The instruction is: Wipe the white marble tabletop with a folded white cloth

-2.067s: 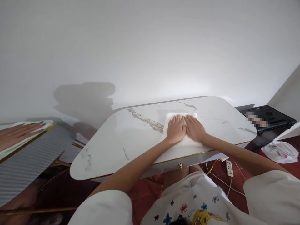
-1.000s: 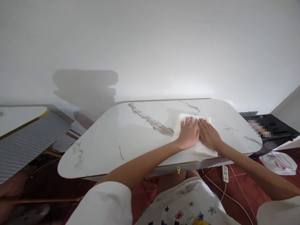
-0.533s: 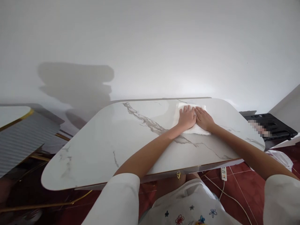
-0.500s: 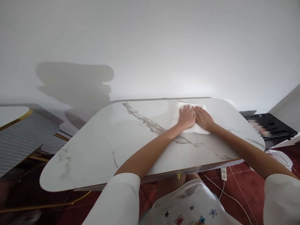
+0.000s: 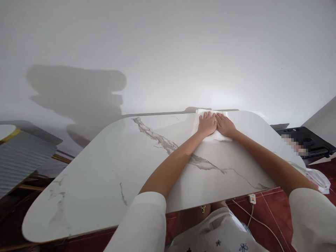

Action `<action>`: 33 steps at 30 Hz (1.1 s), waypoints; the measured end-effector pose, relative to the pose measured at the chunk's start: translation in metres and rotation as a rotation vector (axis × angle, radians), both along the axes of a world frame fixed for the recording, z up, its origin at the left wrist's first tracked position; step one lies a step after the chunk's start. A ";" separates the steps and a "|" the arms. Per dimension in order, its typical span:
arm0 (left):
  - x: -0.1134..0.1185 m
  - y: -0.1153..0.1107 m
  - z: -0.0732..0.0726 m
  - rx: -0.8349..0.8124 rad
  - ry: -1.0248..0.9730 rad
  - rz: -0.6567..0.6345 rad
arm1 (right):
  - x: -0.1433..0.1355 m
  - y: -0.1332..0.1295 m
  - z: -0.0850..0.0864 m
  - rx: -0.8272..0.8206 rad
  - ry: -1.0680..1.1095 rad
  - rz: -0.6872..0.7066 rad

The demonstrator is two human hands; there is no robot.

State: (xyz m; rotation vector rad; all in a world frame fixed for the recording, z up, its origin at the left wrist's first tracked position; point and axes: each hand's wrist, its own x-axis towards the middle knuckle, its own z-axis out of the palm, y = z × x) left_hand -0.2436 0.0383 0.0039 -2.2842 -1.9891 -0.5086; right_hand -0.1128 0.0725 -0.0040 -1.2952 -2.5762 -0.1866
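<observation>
A white cloth (image 5: 220, 137) lies flat near the far edge of a white marble-patterned tabletop (image 5: 105, 161). My left hand (image 5: 207, 124) rests on the cloth's left part, palm down with its fingers stretched out. Beside it, my right hand (image 5: 225, 125) presses flat on the same cloth, fingers extended toward the wall. The two hands touch or nearly touch at the thumbs. Both hands cover the middle of the cloth, whose far edge reaches the table's back rim.
A grey-white wall (image 5: 168, 52) rises right behind the table. At the left is another table with ribbed sides (image 5: 26, 161). To the right stands a black case-like object (image 5: 315, 140), partly pixelated. A power strip (image 5: 252, 198) and cable lie on the red tiled floor (image 5: 275, 206).
Both hands have slid the cloth forward, a little farther toward the table's back edge and the wall. The camera's view has shifted, so the table appears nearer and larger.
</observation>
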 end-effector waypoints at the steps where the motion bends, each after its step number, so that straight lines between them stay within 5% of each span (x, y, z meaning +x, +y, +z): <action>1: -0.002 0.005 0.000 -0.003 -0.002 -0.002 | -0.002 0.005 0.000 0.003 -0.001 0.000; 21: -0.008 0.054 0.000 -0.052 0.016 0.108 | -0.008 0.077 -0.010 -0.030 0.081 0.157; 33: 0.008 0.037 -0.002 -0.038 0.007 0.039 | 0.016 0.062 -0.026 0.027 0.115 0.098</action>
